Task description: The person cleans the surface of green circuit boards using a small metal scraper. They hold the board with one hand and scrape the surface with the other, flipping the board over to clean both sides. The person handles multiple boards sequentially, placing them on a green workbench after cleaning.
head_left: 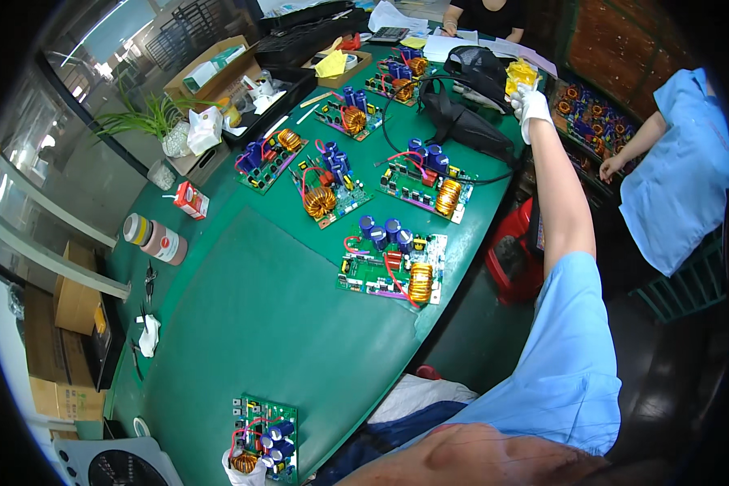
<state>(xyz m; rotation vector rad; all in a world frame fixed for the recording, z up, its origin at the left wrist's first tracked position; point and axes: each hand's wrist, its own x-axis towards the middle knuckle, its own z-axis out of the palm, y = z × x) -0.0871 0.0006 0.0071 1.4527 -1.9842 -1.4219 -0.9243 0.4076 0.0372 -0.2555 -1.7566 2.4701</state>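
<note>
At the near edge of the green table, my left hand [255, 477], in a white glove, is closed round the coil end of a green circuit board [253, 405] with blue capacitors. Part of that hand is cut off by the frame. My right arm stretches far out to the right, and the white-gloved right hand [531, 107] grips a crumpled yellow thing [521, 75] beside a black bag [476, 66]. Its exact kind is too small to tell. The nearest board in the middle, another green circuit board [368, 274], lies flat with a copper coil and red wires.
Several similar boards lie farther back, one beside a black cable [387, 121]. Along the left stand a bottle [164, 243], a red carton [191, 200] and a potted plant [176, 139]. A co-worker in blue [676, 170] is at the right; a red stool [512, 255] stands below the table edge.
</note>
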